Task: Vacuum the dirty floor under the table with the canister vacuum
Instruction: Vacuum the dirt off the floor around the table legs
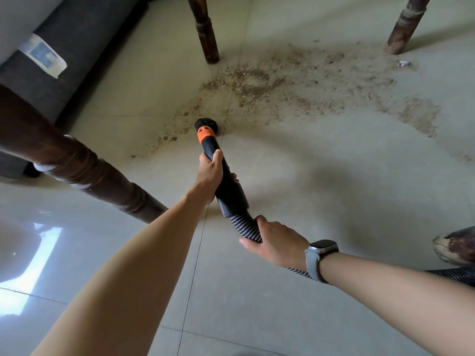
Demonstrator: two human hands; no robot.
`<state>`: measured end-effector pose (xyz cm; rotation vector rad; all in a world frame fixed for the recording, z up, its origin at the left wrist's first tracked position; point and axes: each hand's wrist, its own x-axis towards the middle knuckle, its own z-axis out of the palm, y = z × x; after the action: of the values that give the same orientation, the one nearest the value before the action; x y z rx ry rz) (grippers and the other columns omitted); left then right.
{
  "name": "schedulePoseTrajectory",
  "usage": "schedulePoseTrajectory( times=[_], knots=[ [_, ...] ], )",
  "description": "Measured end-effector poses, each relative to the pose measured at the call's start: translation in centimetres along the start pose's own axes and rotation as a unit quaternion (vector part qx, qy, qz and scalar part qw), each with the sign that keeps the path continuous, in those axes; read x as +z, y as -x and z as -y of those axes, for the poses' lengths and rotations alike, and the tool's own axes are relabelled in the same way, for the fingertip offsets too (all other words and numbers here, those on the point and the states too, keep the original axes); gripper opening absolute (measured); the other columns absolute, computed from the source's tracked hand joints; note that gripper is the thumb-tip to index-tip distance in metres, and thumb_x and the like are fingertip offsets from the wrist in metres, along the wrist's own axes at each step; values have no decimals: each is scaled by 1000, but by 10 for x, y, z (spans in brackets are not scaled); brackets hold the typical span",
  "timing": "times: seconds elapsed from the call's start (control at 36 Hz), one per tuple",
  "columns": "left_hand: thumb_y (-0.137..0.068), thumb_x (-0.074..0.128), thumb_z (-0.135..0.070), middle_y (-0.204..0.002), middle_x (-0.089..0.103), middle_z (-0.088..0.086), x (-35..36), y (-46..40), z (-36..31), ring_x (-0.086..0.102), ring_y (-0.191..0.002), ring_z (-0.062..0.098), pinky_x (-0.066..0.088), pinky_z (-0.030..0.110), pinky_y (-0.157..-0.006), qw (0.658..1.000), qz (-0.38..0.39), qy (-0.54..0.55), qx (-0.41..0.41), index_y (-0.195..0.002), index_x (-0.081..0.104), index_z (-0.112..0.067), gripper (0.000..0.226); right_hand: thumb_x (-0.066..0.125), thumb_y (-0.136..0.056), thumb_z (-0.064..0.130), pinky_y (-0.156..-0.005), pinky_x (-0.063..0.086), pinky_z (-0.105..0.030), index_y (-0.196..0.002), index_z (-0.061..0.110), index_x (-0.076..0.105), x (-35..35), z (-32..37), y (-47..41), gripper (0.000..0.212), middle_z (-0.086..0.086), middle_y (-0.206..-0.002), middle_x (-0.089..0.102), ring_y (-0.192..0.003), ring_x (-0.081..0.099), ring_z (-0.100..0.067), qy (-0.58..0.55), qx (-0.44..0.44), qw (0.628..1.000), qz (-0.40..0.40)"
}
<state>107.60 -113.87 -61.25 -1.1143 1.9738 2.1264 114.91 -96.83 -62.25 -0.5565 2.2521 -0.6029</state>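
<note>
Head view: the left hand (209,176) grips the black wand (226,181), the right hand (275,244) clasps the ribbed hose (244,227). The brush nozzle (205,125) touches the dirt patch (295,86)'s near edge; beyond the nozzle, between the table legs (205,34), nearly all dirt remains.

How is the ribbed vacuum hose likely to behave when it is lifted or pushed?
The ribbed hose probably flexes easily: it curves between the rigid black wand and the right hand. Pushed, it would likely buckle rather than transmit force. Its ridges should give a secure, non-slip hold.
</note>
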Motion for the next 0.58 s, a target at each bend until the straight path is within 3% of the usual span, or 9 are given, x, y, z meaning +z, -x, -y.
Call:
schedulePoseTrajectory(
  times=[0.33,0.58],
  knots=[
    [-97,40,-20,-76,43,10,23,-1,2,51,-45,18,51,32,-51,1000,15,-7,18,-104,34,-10,14,46,-94,53,-65,41,-34,-95,13,34,-6,-11,8,42,-2,-84,53,-74,52,-27,4,14,1000,-8],
    [-97,40,-20,-76,44,10,33,-3,-6,51,-52,21,51,34,-53,999,27,-8,17,-103,36,-11,13,48,-93,52,-63,39,-32,-96,13,35,-16,-15,9,41,1,-79,49,-73,52,-27,-8,21,999,-24]
  ],
)
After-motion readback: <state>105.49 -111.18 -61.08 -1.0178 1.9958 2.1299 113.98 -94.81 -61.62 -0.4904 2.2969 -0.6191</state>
